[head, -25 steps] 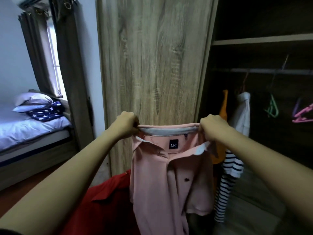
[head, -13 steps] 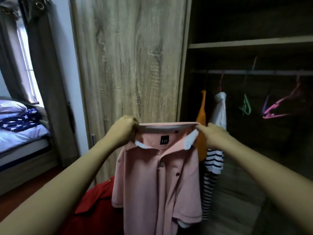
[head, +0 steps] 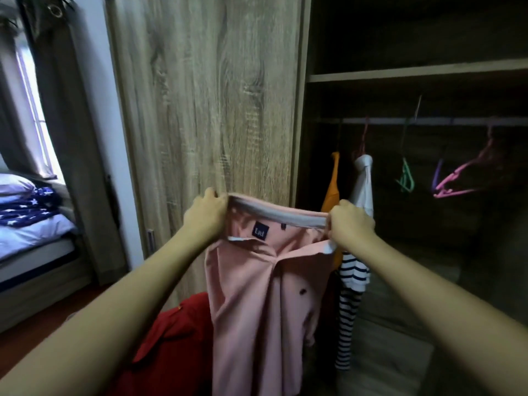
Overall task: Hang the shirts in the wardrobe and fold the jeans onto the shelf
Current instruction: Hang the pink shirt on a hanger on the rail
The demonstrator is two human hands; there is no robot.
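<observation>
A pink polo shirt (head: 257, 304) is held up before the wardrobe door (head: 208, 95), its collar stretched between the left hand (head: 206, 217) and the right hand (head: 352, 224), each clenched on one end. A red garment (head: 171, 338) is seen low beside it. Farther in, an orange shirt (head: 331, 190) and a striped shirt (head: 353, 278) are hung from the rail (head: 445, 120), with a green hanger (head: 405, 178) and a pink hanger (head: 457, 180) to their right.
</observation>
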